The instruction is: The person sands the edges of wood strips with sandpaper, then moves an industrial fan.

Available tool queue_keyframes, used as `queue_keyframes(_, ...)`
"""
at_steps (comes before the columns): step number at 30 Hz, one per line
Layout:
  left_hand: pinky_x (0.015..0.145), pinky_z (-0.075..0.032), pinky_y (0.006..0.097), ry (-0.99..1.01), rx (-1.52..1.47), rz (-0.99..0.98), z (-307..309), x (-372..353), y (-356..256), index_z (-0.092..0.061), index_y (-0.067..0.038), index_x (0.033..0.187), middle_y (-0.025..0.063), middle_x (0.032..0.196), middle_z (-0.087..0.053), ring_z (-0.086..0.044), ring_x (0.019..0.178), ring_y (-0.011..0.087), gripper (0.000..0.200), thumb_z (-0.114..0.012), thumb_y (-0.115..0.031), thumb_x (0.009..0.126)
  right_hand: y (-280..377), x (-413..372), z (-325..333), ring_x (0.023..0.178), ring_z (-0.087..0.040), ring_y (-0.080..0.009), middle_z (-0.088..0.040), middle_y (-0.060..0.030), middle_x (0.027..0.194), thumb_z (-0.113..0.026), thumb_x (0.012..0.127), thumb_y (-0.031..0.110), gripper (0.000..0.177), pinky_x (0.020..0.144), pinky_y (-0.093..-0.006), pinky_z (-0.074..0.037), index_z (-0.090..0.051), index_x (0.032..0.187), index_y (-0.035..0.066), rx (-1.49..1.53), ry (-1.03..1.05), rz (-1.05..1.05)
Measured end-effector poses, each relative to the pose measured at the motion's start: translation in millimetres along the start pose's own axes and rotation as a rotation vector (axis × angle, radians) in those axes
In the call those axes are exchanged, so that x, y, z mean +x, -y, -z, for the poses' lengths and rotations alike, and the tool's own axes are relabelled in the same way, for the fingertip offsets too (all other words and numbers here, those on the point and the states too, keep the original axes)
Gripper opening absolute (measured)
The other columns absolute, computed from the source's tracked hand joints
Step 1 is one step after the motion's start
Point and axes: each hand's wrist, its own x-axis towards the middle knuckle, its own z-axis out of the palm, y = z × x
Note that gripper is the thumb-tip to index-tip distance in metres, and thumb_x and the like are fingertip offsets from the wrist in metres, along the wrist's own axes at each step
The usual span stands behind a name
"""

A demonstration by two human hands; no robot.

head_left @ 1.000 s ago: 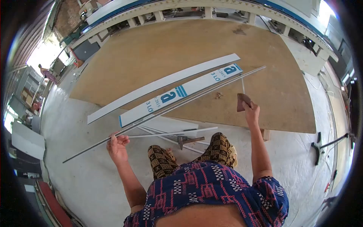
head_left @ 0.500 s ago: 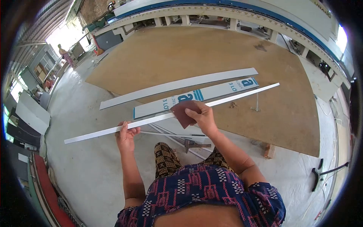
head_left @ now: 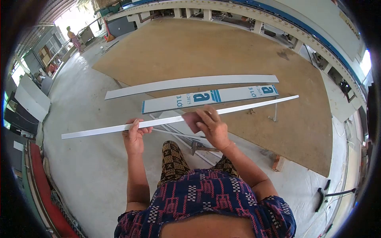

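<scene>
My left hand (head_left: pixel 135 135) is closed around a long, narrow white strip (head_left: pixel 95 131), left of its middle. The strip runs crosswise in front of me, its right end over the brown board. In my right hand (head_left: pixel 213 129) is a reddish-brown piece of sandpaper (head_left: pixel 191 121), pinched against the strip and a little blurred. Just beyond lies a wider white strip with blue lettering (head_left: pixel 158 104). Farther back, a plain white strip (head_left: pixel 190 82) rests partly on the board.
A large brown board (head_left: pixel 190 47) lies low before a long white-and-blue machine (head_left: pixel 278 20). Several thin strips and a hammer-like tool (head_left: pixel 194 148) are near my knees. A black stand (head_left: pixel 320 198) is at right. Another person (head_left: pixel 74 39) stands far left.
My right hand's fingers have shifted over the strip, with the sandpaper turned and blurred. The strip has tilted slightly. The whole view has turned a little.
</scene>
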Motion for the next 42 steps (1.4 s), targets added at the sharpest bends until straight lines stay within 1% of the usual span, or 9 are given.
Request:
queue_keyframes(4,0.055,-0.049,0.0326,-0.029,0.049,-0.044,-2,-3,-2,-0.055,0.003,0.082,0.0096,0.066,-0.055,-0.054,0.055,0.0173,0.016,-0.054,-0.013,0.082,-6,-4,-3,0.074,-0.061,-0.0305,-0.054,-0.0095,0.108,-0.062,0.077,0.021,0.036,0.059,-0.0369,-0.051,-0.055,0.112,0.016,-0.001,0.088,-0.062)
queue_keyframes(7,0.054,-0.048,0.0330,-0.077,0.058,-0.069,1,-5,-5,-0.055,0.002,0.081,0.0089,0.067,-0.054,-0.053,0.054,0.0163,0.016,-0.055,-0.014,0.081,-30,-13,12,0.089,-0.059,-0.0312,-0.055,-0.0123,0.110,-0.066,0.073,0.015,0.035,0.070,-0.0341,-0.051,-0.058,0.108,0.012,0.006,0.068,-0.165)
queue_keyframes(11,0.052,-0.046,0.0318,-0.129,0.065,-0.113,15,-3,-21,-0.054,0.002,0.083,0.0075,0.069,-0.054,-0.050,0.053,0.0143,0.018,-0.056,-0.016,0.081,-95,-31,44,0.091,-0.059,-0.0283,-0.054,-0.0103,0.113,-0.065,0.075,0.018,0.032,0.069,-0.0350,-0.051,-0.059,0.106,0.015,-0.101,0.013,-0.222)
queue_keyframes(20,0.051,-0.044,0.0308,-0.215,0.129,-0.091,24,-4,-31,-0.055,-0.001,0.085,0.0044,0.072,-0.054,-0.048,0.053,0.0106,0.016,-0.056,-0.017,0.082,-232,-59,119,0.110,-0.049,-0.0286,-0.050,-0.0134,0.120,-0.059,0.080,0.013,0.029,0.089,-0.0330,-0.042,-0.059,0.108,0.009,0.022,0.058,-0.513)
queue_keyframes(23,0.050,-0.044,0.0302,-0.251,0.120,-0.067,33,-3,-33,-0.055,-0.003,0.086,0.0038,0.074,-0.055,-0.048,0.053,0.0101,0.016,-0.055,-0.018,0.082,-282,-71,140,0.107,-0.051,-0.0289,-0.046,-0.0127,0.122,-0.057,0.081,0.013,0.028,0.089,-0.0339,-0.042,-0.060,0.108,0.012,-0.008,-0.030,-0.619)
queue_keyframes(29,0.049,-0.044,0.0288,-0.282,0.115,-0.056,31,-2,-38,-0.054,-0.005,0.088,0.0025,0.076,-0.056,-0.050,0.053,0.0089,0.015,-0.056,-0.018,0.082,-326,-68,179,0.101,-0.052,-0.0300,-0.036,-0.0116,0.127,-0.054,0.083,0.015,0.029,0.085,-0.0370,-0.043,-0.059,0.110,0.022,-0.425,0.084,-0.670)
queue_keyframes(36,0.050,-0.045,0.0293,-0.329,0.118,0.008,35,5,-41,-0.054,-0.005,0.090,0.0027,0.078,-0.057,-0.050,0.053,0.0090,0.017,-0.057,-0.020,0.081,-289,-46,186,0.127,-0.018,-0.0409,-0.025,-0.0113,0.138,-0.054,0.080,0.045,0.049,0.100,-0.0544,-0.022,-0.044,0.125,0.030,-0.685,0.381,-0.838)
queue_keyframes(39,0.051,-0.045,0.0301,-0.300,0.116,0.012,42,12,-42,-0.055,-0.005,0.089,0.0029,0.076,-0.057,-0.051,0.053,0.0101,0.018,-0.057,-0.020,0.081,-270,-45,179,0.129,-0.008,-0.0430,-0.018,-0.0067,0.143,-0.054,0.078,0.049,0.058,0.099,-0.0615,-0.014,-0.035,0.131,0.033,-0.880,0.530,-0.878)
queue_keyframes(42,0.052,-0.045,0.0306,-0.300,0.094,0.027,43,17,-40,-0.055,-0.004,0.088,0.0036,0.071,-0.056,-0.050,0.050,0.0112,0.018,-0.057,-0.021,0.081,-256,-36,171,0.132,-0.005,-0.0370,-0.019,-0.0051,0.143,-0.053,0.082,0.039,0.054,0.097,-0.0658,-0.010,-0.034,0.131,0.032,-0.949,0.445,-0.909)
